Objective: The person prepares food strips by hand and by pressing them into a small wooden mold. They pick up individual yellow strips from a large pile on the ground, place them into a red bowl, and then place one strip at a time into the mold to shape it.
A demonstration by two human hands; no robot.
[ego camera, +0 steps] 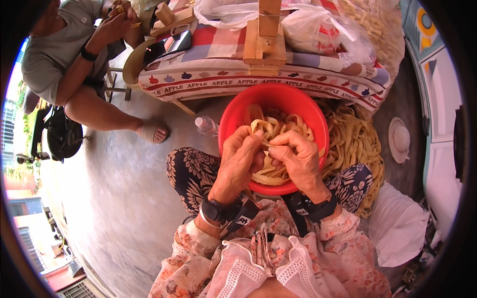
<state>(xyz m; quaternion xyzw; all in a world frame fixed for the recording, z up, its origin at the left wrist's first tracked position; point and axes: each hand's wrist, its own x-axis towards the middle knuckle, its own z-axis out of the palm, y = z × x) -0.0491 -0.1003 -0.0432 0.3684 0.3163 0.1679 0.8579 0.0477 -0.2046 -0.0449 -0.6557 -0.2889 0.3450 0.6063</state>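
Observation:
Both hands meet over a red plastic tub [274,91] that stands between my knees. My left hand [240,152] pinches a flat yellowish strip [261,124] between thumb and finger, and the strip curls up in a loop. Close beside it, my right hand [298,156] grips the same strip, or one joined to it, with thumb and forefinger. More coiled strips [272,177] lie inside the tub below the hands. What the strips are made of cannot be told. To the right, a large heap of similar strips [359,141] spreads over the floor behind my knee.
Ahead is a cloth-covered table [220,46] bearing a wooden stand [264,48], a phone [179,41] and a filled plastic bag [311,31]. A bottle [207,126] stands left of the tub. A seated person [74,63] works at the upper left. A white sack [397,223] lies at right.

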